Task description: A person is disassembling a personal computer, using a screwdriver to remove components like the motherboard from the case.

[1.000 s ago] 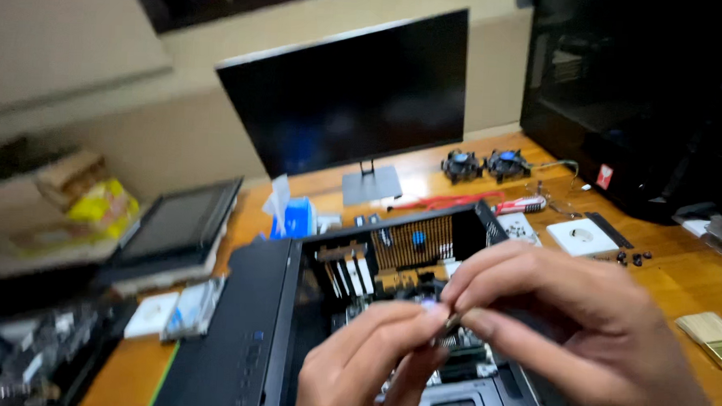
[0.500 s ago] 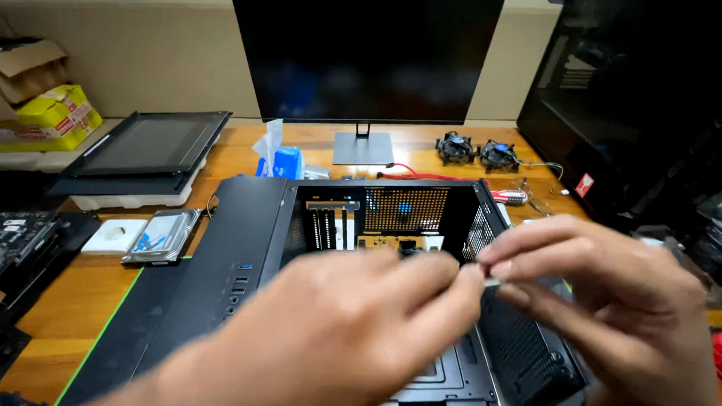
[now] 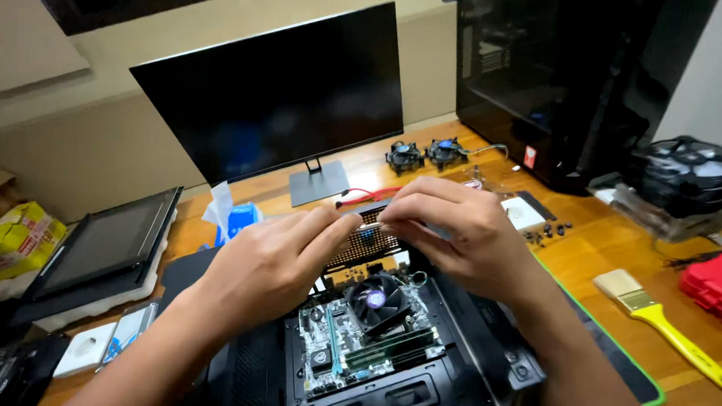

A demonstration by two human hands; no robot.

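Open case (image 3: 483, 371): laid on its side on the desk (image 3: 586, 253), nearest the camera, its side panel off.
Motherboard (image 3: 346, 348): seated inside the case; a cooler fan (image 3: 375, 299) and memory sticks (image 3: 391, 348) are already mounted, so the build is judged well advanced.
Left hand (image 3: 273, 260): held above the case, fingers drawn narrow toward the right hand; what is pinched cannot be told.
Right hand (image 3: 457, 227): fingertips closed on a small thin piece, met by the left hand just over the rear of the case; the piece is too small to be identified.
Work left: the small piece is not yet placed in the case; no cabling is seen as finished.
Right side: a yellow-handled brush (image 3: 664, 326) and a red box (image 3: 719, 284) are laid well apart from the case.
Loose screws (image 3: 546, 231): scattered near the right hand.
Left side: a dark tablet-like panel (image 3: 103, 244) is rested on foam.
Farther back: a monitor (image 3: 276, 98) is stood behind the case, two spare coolers (image 3: 424, 155) beside its foot, a black tower (image 3: 561, 74) at the far right.
Obstruction: the hands themselves cover the rear of the case.
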